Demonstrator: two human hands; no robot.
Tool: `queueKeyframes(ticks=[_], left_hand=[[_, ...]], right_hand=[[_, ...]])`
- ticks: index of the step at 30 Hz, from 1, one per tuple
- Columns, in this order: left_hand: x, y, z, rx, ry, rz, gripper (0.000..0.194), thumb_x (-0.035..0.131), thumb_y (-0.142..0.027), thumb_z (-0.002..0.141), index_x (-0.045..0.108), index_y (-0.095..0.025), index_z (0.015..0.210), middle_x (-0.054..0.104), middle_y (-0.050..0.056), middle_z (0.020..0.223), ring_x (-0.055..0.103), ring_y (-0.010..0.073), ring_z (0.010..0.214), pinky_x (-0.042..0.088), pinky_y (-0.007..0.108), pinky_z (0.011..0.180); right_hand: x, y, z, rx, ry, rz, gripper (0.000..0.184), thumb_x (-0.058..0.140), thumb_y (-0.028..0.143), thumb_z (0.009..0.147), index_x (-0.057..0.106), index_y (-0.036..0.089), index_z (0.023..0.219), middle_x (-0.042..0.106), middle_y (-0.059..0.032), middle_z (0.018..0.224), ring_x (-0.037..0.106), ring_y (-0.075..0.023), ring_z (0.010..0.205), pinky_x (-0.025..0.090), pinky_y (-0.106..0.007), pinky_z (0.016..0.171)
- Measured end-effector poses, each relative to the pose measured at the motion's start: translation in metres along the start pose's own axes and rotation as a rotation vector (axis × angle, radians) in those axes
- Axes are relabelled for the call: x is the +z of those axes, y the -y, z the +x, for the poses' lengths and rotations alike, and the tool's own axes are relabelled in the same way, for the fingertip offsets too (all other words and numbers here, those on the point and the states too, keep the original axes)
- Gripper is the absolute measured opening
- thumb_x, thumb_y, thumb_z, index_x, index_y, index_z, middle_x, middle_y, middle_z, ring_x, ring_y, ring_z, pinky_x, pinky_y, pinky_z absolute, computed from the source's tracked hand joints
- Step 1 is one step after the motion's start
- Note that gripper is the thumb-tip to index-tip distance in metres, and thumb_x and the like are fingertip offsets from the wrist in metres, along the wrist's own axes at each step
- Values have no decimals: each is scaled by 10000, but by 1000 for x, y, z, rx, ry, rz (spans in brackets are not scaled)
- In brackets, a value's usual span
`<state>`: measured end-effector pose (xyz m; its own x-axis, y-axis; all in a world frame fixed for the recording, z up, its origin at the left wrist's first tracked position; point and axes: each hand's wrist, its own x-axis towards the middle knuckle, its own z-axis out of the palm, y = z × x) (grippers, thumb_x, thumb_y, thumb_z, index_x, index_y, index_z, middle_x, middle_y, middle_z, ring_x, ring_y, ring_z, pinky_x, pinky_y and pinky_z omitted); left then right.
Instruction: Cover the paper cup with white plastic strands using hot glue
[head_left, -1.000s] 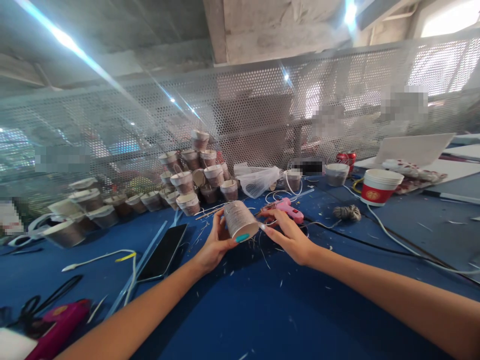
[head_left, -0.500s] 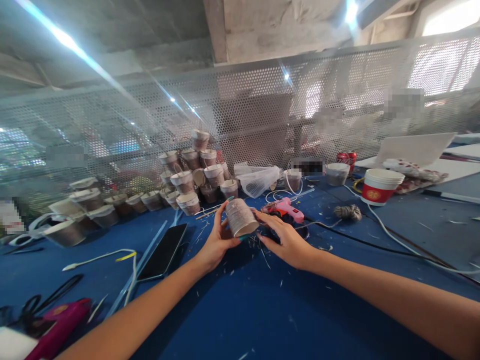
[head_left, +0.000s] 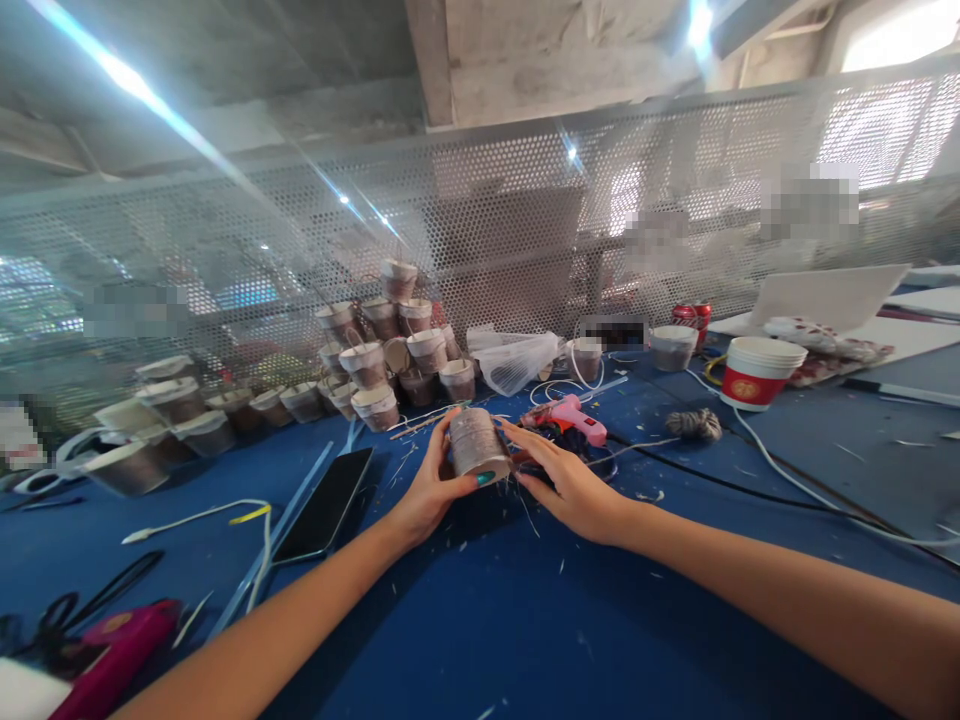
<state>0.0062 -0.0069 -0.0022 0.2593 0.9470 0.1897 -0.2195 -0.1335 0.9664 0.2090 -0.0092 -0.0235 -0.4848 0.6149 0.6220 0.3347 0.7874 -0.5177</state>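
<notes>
A cup wrapped in greyish-brown cord (head_left: 478, 440) is tilted in the air above the blue table (head_left: 480, 620). My left hand (head_left: 427, 492) grips it from the left, the thumb low on its near side and the fingers behind. My right hand (head_left: 562, 480) has its fingertips on the cup's right side, the thumb a little lower. Just behind my right hand lies a pink hot glue gun (head_left: 574, 415). Further right is a small bundle of grey cord (head_left: 694, 425), with a strand running left toward my right hand.
Cord-wrapped cups are stacked (head_left: 375, 408) at the back, with more at the left (head_left: 135, 465). A phone (head_left: 326, 505) and a magenta glue gun (head_left: 124, 650) lie left. White-and-red paper cups (head_left: 761, 375) stand right. Cables cross the right side; fibre scraps litter the table.
The cup has turned in my hands: its near end has swung down slightly and its opening shows less. My left thumb now lies over its lower side. Both arms stay nearly in place.
</notes>
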Motion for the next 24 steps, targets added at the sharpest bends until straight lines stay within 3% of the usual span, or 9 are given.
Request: queueKeyframes(ticks=[3,6,8,11,14,17,21,24], left_hand=[[-1,2,2,45,-14,33,887,770,-110,516,375,-290,1289,418,78,1383,401,311,1285,323,453,1070],[-3,3,3,69,-40,68,868,765,-86,522,376,-307,1266,400,59,1387,406,298,1273,367,434,1037],[-4,4,3,75,-54,78,869,775,-79,520,371,-321,1250,388,52,1393,406,294,1268,394,422,1013],[-6,6,3,94,-55,84,877,803,-94,513,359,-331,1232,392,52,1381,421,292,1251,416,419,995],[-9,8,4,124,-51,114,875,810,-112,525,344,-322,1235,411,58,1350,435,287,1233,414,436,1004],[-10,8,3,145,-63,141,876,814,-130,530,333,-313,1239,406,65,1343,444,282,1220,403,451,1018],[-9,5,2,153,-80,169,845,810,-141,536,348,-317,1222,371,59,1366,468,271,1190,419,439,1003],[-9,4,1,151,-102,181,829,805,-143,545,353,-323,1216,372,52,1359,485,261,1166,435,430,986]], right_hand=[[-5,3,0,-16,-14,-10,530,483,210,867,367,161,1381,449,-160,1414,453,-240,1286,406,-471,1049],[-14,6,1,-30,-152,-87,371,438,280,893,469,182,1250,550,-131,1272,494,-242,1198,414,-481,1007],[-22,4,3,51,-286,-239,262,383,294,906,536,173,1081,592,-126,1108,522,-252,1082,429,-482,947],[-30,-4,8,297,-416,-616,229,471,334,837,530,139,944,562,-164,1012,500,-305,996,423,-497,873],[-35,-15,11,549,-353,-867,381,556,421,775,523,94,968,532,-216,1056,482,-367,1017,426,-496,819],[-37,-25,11,674,-209,-914,496,579,507,746,528,74,981,553,-220,1020,509,-376,1004,436,-470,787],[-38,-38,9,691,-86,-848,415,539,486,775,551,110,949,595,-184,958,584,-314,897,455,-409,721],[-39,-43,9,663,-94,-858,382,528,482,782,572,123,905,615,-177,926,611,-301,851,459,-390,681]])
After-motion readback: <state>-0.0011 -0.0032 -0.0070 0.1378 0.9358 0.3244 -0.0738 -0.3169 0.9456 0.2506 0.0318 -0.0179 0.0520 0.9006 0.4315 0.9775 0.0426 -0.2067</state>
